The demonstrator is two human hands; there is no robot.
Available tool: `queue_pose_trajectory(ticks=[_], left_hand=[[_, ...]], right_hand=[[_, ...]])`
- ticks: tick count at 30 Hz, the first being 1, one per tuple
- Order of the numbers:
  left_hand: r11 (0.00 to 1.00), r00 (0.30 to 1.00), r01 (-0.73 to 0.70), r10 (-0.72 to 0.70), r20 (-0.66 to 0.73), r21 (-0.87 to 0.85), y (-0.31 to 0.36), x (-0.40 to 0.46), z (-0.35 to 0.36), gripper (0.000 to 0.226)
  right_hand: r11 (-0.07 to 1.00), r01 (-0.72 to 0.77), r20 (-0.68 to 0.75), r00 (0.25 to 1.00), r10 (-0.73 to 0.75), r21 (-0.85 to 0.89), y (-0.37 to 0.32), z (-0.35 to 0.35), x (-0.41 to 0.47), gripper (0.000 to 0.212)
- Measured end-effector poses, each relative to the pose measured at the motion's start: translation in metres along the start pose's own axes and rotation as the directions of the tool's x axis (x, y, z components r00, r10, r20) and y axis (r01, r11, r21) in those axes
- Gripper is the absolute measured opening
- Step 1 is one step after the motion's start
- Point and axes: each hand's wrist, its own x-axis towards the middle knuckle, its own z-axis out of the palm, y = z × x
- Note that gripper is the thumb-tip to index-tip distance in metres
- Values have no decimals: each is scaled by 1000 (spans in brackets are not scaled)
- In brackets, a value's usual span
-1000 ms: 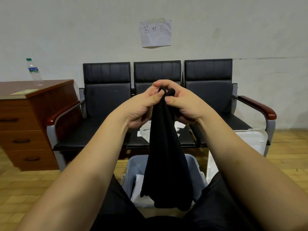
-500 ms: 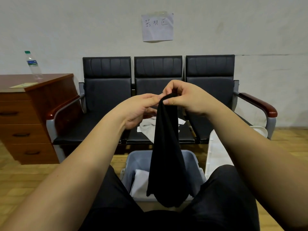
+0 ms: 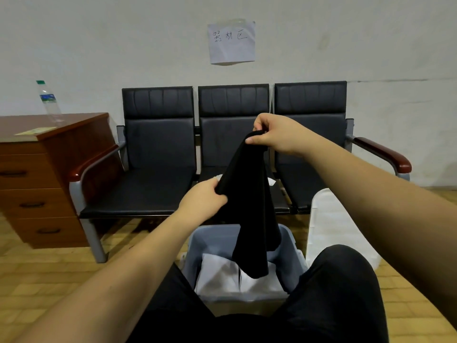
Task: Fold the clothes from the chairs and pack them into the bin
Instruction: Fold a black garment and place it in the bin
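Note:
A black garment (image 3: 249, 206) hangs in front of me over the grey-blue bin (image 3: 289, 246). My right hand (image 3: 274, 134) pinches its top edge at chest height. Lower down, my left hand (image 3: 202, 199) grips its left edge. The garment's bottom tip dangles inside the bin above folded white clothes (image 3: 220, 276). Another white cloth (image 3: 270, 180) lies on the middle seat of the black chairs (image 3: 158, 144), mostly hidden behind the garment.
The bin's white lid (image 3: 331, 226) leans by my right knee. A wooden drawer cabinet (image 3: 37, 174) stands at the left with a plastic bottle (image 3: 48, 100) on top. A paper sign (image 3: 231, 42) hangs on the wall.
My left hand has slid down from the top of the black garment to its left edge, and the cloth now spreads wider. My right hand stays up, holding the top.

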Motion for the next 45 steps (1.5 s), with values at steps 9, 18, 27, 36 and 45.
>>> queue_pose_trajectory(ticks=[9, 18, 27, 36, 45], left_hand=[[961, 992, 108, -120, -35, -253, -44, 31, -23, 5], [731, 999, -17, 41, 20, -682, -41, 47, -68, 15], [942, 979, -158, 189, 80, -298, -20, 75, -140, 16], [955, 954, -275, 285, -93, 108, -6, 62, -130, 12], [878, 987, 157, -157, 38, -453, -71, 88, -48, 10]], right_hand=[[998, -65, 35, 997, 64, 6, 43, -24, -8, 13], [974, -154, 180, 967, 183, -166, 62, -37, -26, 11], [983, -166, 28, 986, 165, 77, 60, -31, -17, 24], [989, -108, -219, 967, 128, 101, 54, 1, -18, 3], [710, -495, 229, 867, 443, 501, 94, 34, -26, 6]])
